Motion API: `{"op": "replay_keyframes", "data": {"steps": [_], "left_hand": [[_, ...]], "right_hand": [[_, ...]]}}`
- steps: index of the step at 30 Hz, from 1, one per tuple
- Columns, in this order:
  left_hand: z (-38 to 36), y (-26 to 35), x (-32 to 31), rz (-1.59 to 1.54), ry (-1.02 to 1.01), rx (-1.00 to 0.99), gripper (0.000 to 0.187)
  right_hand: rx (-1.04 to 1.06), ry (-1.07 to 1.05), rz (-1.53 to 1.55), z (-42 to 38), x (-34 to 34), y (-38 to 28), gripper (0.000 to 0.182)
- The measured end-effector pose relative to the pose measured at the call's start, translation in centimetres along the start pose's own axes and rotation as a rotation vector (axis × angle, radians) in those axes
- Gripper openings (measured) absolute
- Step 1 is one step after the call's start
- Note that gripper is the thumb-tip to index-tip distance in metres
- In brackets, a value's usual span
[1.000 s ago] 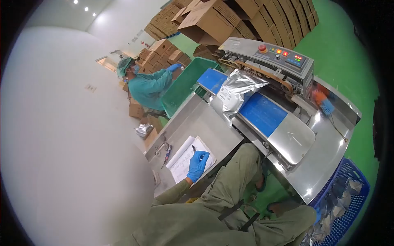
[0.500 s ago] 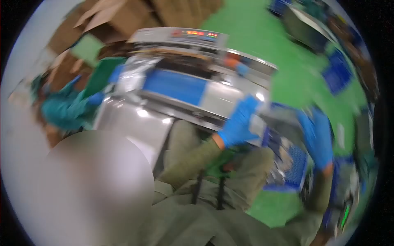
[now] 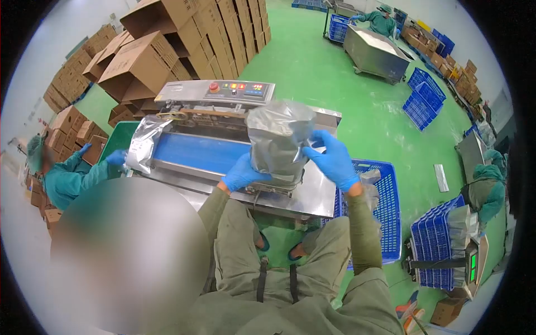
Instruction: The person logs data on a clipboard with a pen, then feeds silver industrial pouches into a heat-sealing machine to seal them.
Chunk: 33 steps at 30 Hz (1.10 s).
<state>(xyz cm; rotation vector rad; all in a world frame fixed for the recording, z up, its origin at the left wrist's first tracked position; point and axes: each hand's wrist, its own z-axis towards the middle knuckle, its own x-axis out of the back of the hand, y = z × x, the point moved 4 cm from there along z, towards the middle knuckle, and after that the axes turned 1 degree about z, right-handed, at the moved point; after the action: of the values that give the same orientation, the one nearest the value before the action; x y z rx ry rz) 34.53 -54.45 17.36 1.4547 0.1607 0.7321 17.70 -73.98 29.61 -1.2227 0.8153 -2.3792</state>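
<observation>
A filled silver foil pouch stands upright between my two blue-gloved hands, in front of the sealing machine. Low on its left side, my left hand grips it. My right hand pinches its right edge, higher up. Behind and to the left of the pouch runs the machine's blue conveyor belt. Another silver pouch lies at the belt's left end, where a co-worker's gloved hand touches it.
A blue basket with pouches stands right of the steel table. The machine's control panel is lit. Cardboard boxes are stacked behind. Further right, a blue basket sits beside a lit scale display.
My hands have moved from above the basket at the right to the front of the machine and now hold the pouch upright. My view has swung and sharpened.
</observation>
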Motion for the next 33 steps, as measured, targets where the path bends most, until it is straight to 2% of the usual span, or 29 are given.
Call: {"op": "replay_keyframes", "data": {"steps": [1,3,6,7,10,11,13,14,15,18,19,22,23,24,26,27,29,32,33], "left_hand": [[0.1,1.1,0.7,-0.01,0.011,-0.039,0.069],[0.2,3.7,3.2,-0.018,0.026,-0.111,0.06],[0.7,9.1,5.8,0.344,0.003,-0.064,0.043],[1.3,9.5,5.3,0.49,-0.009,-0.11,0.031],[1.0,9.1,7.6,0.973,0.091,-0.386,0.024],[0.3,7.6,7.9,1.07,0.126,-0.473,0.021],[-0.5,7.2,7.3,0.968,0.246,-0.542,0.025],[-0.8,6.9,6.8,0.912,0.295,-0.568,0.027],[-0.4,8.9,5.8,0.827,0.388,-0.731,0.026],[0.0,4.7,3.5,0.162,0.496,-0.224,0.019],[0.3,6.6,2.8,-0.011,0.612,-0.162,0.016],[3.2,5.7,2.9,0.05,0.477,0.031,0.018],[4.7,2.9,2.9,0.039,0.356,0.136,0.024],[5.7,0.2,1.9,-0.182,0.342,0.268,0.027],[7.1,-8.1,1.4,-0.18,0.43,0.262,0.03],[7.5,-9.5,1.9,-0.16,0.449,0.278,0.029],[7.8,-11.4,3.3,-0.123,0.481,0.315,0.029],[8.4,-12.2,5.8,0.039,0.401,0.341,0.029],[8.4,-12.5,6.3,-0.008,0.46,0.319,0.03]], "right_hand": [[-0.083,-0.051,0.038,0.1,-1.1,0.4,0.023],[0.031,0.04,-0.098,0.1,-1.7,1.6,0.018],[0.141,0.078,-0.18,-0.1,-2.2,1.4,0.012],[0.177,0.075,-0.192,0.1,-2.1,1.3,0.01],[0.313,0.177,-0.324,-1.9,-0.5,4.1,0.013],[0.369,0.219,-0.264,-2.5,-0.4,4.5,0.015],[0.473,0.306,-0.142,-3.1,-0.1,3.9,0.021],[0.4,0.324,-0.062,-3.3,-0.2,4.0,0.021],[0.331,0.339,0.016,-2.7,0.1,2.4,0.02],[0.12,0.365,0.148,-3.0,-0.3,1.8,0.014],[0.058,0.378,0.172,-2.8,-0.4,2.1,0.013],[-0.244,0.447,0.392,-2.5,-1.1,4.3,0.017],[-0.464,0.43,0.646,-1.9,-1.8,5.2,0.024],[-0.449,0.38,0.563,-1.5,-3.2,7.1,0.026],[-0.379,0.311,0.406,-0.7,-7.2,13.5,0.03],[-0.36,0.325,0.416,-0.5,-8.7,14.7,0.031],[-0.332,0.356,0.431,-0.2,-11.1,15.8,0.033],[-0.55,0.295,0.718,0.9,-12.8,14.3,0.033],[-0.55,0.298,0.732,1.2,-13.8,15.0,0.031]]}}
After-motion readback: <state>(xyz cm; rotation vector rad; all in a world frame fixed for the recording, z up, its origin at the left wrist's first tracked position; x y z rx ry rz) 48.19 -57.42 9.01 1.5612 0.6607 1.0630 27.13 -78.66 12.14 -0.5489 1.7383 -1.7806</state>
